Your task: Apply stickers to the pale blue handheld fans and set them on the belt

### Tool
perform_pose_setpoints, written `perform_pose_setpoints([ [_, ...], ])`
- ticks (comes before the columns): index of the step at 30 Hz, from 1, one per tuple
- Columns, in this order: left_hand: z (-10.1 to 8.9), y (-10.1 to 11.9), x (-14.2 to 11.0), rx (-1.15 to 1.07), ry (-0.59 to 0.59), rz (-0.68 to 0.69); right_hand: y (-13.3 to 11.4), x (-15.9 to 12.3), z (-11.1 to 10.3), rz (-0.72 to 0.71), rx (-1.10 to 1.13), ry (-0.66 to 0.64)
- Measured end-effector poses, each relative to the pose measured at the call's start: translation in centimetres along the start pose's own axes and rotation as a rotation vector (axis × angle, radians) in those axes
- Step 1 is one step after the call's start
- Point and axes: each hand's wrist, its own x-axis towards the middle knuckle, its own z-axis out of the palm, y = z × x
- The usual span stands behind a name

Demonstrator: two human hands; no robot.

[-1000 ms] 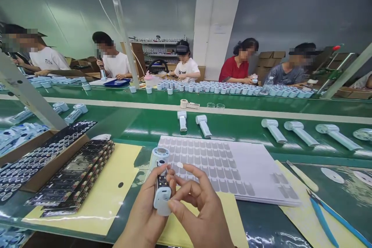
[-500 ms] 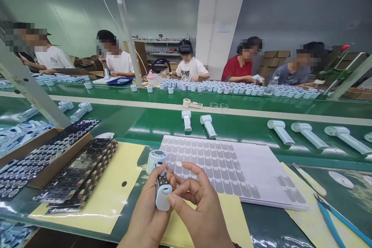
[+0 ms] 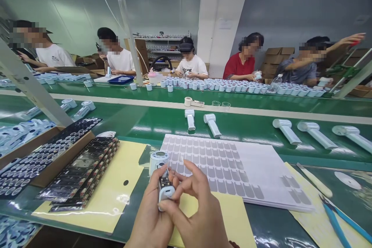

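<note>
Handheld fan body (image 3: 163,180), upright between my two hands just above the near edge of the bench (image 3: 261,228).

I see my left hand (image 3: 151,217) wrapped around its handle, long axis pointing away from me, head end far. My right hand (image 3: 194,209) pinches at the exposed circuit strip, a small sticker on one raised fingertip (image 3: 181,159); the sticker sheet (image 3: 232,166) lies just beyond.

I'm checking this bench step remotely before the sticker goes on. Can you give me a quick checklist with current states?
1. Left hand holds the fan body in a firm grip: ok.
2. Circuit board exposed, facing up: ok.
3. Right hand at the body's lower end: ok.
4. Sticker on a right fingertip: cannot tell.
5. Sticker sheet lies flat just beyond the hands: ok.
</note>
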Motion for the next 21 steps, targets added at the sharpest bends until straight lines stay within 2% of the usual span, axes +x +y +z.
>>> perform_pose_setpoints([
  [2,0.1,-0.1,-0.4,0.032,0.024,-0.012,-0.1,0.1,-0.1,-0.018,-0.066,0.028],
  [7,-0.1,0.4,-0.8,0.074,0.041,-0.109,0.1,0.9,-0.6,0.202,0.143,-0.037],
  [10,-0.6,1.5,-0.6,0.14,0.053,-0.094,1.4,1.0,-1.2,0.163,0.223,-0.048],
  [12,-1.2,2.6,-0.3,0.246,0.052,-0.002,2.4,0.8,-1.6,0.169,0.16,-0.083],
  [16,-3.1,4.8,0.6,0.472,-0.001,0.265,3.8,0.2,-1.7,0.17,-0.153,-0.241],
  [18,-4.0,5.5,1.0,0.551,-0.064,0.296,4.1,-0.1,-1.3,0.142,-0.257,-0.295],
  [21,-5.0,5.7,1.5,0.627,-0.187,0.25,4.3,-0.6,-0.5,0.107,-0.339,-0.307],
])
